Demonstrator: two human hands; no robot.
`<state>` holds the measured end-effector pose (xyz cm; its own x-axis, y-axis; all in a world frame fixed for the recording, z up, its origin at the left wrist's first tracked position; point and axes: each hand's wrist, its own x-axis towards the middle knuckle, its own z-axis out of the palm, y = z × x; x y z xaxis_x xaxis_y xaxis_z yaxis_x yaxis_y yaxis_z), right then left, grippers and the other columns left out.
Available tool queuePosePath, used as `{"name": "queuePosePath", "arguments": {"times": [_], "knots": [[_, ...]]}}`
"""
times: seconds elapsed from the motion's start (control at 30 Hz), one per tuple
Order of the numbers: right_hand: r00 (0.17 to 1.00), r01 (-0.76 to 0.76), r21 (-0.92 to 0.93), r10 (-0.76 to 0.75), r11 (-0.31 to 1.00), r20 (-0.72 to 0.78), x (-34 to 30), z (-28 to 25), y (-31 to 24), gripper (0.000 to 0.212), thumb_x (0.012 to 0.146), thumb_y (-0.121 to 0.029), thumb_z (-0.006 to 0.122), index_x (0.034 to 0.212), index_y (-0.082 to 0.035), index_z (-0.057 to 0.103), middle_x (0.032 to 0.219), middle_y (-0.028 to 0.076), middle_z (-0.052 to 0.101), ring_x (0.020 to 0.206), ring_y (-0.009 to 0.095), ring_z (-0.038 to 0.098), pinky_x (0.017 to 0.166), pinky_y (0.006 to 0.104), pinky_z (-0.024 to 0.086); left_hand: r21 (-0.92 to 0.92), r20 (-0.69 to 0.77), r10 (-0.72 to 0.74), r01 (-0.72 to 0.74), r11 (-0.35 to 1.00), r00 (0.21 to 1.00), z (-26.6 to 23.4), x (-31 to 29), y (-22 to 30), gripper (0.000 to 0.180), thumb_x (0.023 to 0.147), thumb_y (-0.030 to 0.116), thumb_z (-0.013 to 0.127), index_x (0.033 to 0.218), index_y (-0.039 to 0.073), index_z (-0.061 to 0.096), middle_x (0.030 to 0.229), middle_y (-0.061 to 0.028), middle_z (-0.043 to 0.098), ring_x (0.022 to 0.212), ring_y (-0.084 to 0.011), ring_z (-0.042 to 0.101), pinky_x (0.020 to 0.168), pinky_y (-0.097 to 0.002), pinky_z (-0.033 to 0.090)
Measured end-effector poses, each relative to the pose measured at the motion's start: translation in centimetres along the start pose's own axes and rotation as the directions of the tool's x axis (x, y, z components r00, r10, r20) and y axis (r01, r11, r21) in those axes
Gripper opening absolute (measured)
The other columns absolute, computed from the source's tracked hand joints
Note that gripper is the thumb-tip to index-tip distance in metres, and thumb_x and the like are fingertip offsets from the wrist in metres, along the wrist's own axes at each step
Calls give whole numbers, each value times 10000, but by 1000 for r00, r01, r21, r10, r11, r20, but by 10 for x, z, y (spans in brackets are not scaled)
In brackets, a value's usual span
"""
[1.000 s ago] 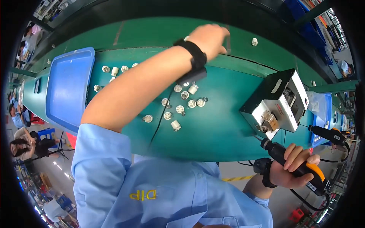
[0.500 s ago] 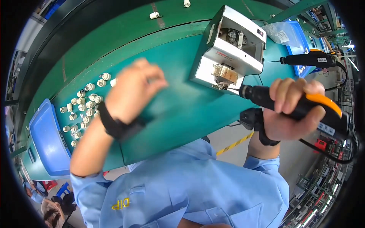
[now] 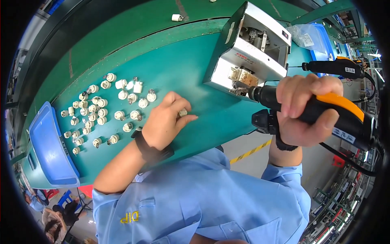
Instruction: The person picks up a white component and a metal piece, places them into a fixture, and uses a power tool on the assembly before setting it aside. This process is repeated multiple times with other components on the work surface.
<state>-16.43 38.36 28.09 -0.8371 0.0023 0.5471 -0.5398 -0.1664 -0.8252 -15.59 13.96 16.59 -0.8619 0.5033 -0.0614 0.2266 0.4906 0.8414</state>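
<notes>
A factory hall with other people at seven o'clock surrounds a teal surface (image 3: 183, 73), edged by a green belt (image 3: 122, 36) at eleven. At one o'clock stands a metal screw feeder (image 3: 252, 59); a blue tray (image 3: 53, 142) lies at nine.

The hands are well apart. The left hand (image 3: 162, 124), near nine o'clock, pinches a white socket (image 3: 182, 112) between thumb and forefinger, over the surface. The right hand (image 3: 298, 127), at three, is wrapped around an electric screwdriver (image 3: 310, 113), its nose beside the feeder's front; whether the bit touches is hidden. A second screwdriver (image 3: 333, 68) is at two.

The work looks partway: one socket is in hand, dozens of loose sockets (image 3: 143, 103) lie around nine, and a lone socket (image 3: 177, 17) rests on the belt near twelve. Which are finished, I cannot tell.
</notes>
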Motion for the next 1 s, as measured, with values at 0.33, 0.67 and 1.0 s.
{"name": "queuePosePath", "arguments": {"times": [0.33,0.67,1.0], "knots": [[988,-81,12,79,997,130,14,-6,14,414,924,-431,573,1000,-44,447,544,11,441,464,121,436,452,283,379,22,-43,37,-36,999,998,-2,-6,3,200,793,3,667,973,59,597,995,-108,546,748,-256,629,644,-366,521],[986,-164,202,163,965,24,-21,34,27,415,933,-442,541,1031,-48,461,562,10,456,466,123,447,464,280,367,-230,-102,-16,-8,973,995,17,-2,-18,250,728,-22,754,955,21,659,879,-76,593,709,-156,625,638,-280,515],[969,-234,128,222,964,105,-30,72,35,435,884,-370,672,1015,-38,424,600,45,524,515,150,520,501,299,467,-288,-145,2,-44,957,989,20,-7,-23,255,731,-12,763,967,17,670,869,-79,607,707,-159,633,636,-276,521]]}}
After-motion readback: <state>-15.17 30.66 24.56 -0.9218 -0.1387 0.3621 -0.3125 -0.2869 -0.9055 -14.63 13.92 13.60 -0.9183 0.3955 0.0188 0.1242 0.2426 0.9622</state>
